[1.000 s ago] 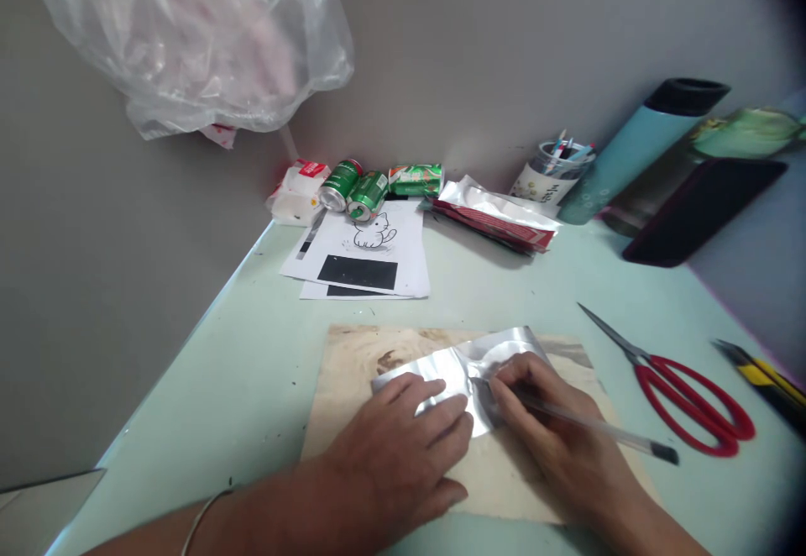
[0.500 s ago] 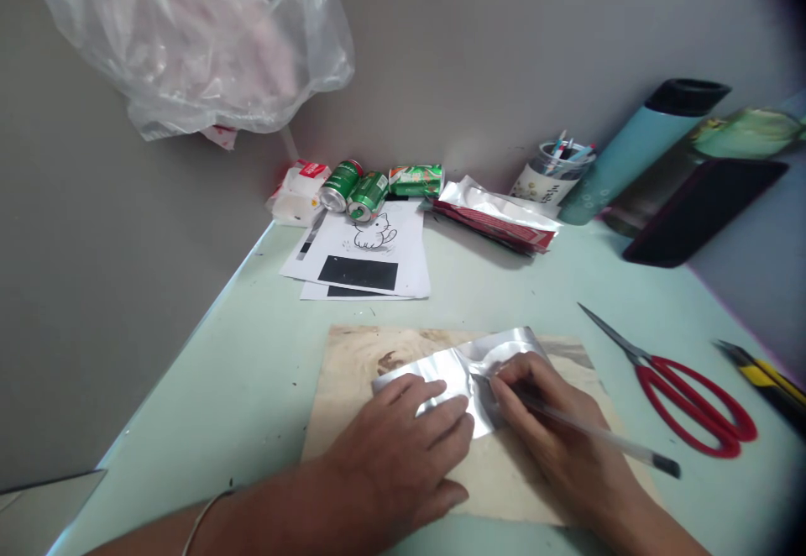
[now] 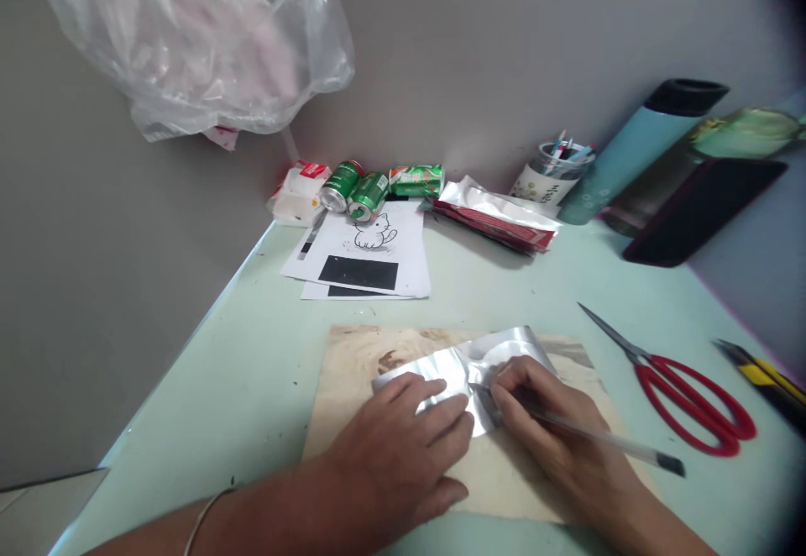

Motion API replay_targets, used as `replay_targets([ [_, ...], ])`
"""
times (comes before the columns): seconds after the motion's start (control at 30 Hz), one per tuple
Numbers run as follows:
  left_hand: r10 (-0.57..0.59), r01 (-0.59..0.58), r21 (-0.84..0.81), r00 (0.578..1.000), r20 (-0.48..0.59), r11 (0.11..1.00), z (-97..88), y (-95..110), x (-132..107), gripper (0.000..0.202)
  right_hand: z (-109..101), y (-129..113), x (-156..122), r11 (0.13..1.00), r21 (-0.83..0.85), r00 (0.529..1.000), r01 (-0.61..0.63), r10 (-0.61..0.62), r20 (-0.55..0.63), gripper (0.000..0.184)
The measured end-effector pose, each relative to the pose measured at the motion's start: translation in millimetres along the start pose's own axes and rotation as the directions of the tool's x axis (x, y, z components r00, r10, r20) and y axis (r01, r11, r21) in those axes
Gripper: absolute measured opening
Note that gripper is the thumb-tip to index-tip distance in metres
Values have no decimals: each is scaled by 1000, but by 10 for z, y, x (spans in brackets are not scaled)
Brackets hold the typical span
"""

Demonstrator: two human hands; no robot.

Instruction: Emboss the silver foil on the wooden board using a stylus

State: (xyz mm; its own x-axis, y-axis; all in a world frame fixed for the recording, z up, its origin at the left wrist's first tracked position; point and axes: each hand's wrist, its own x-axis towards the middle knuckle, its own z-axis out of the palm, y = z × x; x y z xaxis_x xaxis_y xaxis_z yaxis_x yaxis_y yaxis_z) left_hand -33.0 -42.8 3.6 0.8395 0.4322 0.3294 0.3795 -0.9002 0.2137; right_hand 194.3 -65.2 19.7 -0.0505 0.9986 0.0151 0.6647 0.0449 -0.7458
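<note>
A shiny silver metal sheet (image 3: pixel 441 367) lies slanted on a wooden board (image 3: pixel 353 350), its surface creased near the middle. My left hand (image 3: pixel 403 447) rests flat on the sheet's left part, fingers spread, pressing it against the board. In my right hand (image 3: pixel 547 422) is a clear pen (image 3: pixel 620 443) with a black end cap, gripped between thumb and fingers. The pen's tip meets the sheet near its crease, just right of my left fingertips. My right hand covers the sheet's lower right part.
Red-handled scissors (image 3: pixel 693 401) and a yellow-black utility knife (image 3: pixel 759 375) lie to the right. Behind the board are printed papers (image 3: pixel 412 237), several green cans (image 3: pixel 416 180), a foil packet (image 3: pixel 497 216), a pen cup (image 3: pixel 545 182), a blue bottle (image 3: pixel 639 153) and a phone (image 3: pixel 705 212).
My right hand and the pen have shifted very slightly, with the pen's rear end a little further right. My left hand and the sheet stay in place.
</note>
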Motion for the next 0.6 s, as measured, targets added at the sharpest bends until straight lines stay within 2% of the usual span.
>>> replay_targets([
  [0.3, -2, 2, -8, 1000, 15, 1000, -5, 6, -5, 48, -18, 3, -17, 997, 69, 999, 19, -21, 30, 23],
  [0.47, -1, 1, -13, 1000, 22, 1000, -26, 13, -7, 46, -29, 2, 3, 985, 169, 999, -14, 7, 44, 25],
  [0.6, -18, 19, -29, 1000, 25, 999, -25, 21, -22, 44, -99, 50, -11, 946, 320, 994, -58, 84, -65, 26],
])
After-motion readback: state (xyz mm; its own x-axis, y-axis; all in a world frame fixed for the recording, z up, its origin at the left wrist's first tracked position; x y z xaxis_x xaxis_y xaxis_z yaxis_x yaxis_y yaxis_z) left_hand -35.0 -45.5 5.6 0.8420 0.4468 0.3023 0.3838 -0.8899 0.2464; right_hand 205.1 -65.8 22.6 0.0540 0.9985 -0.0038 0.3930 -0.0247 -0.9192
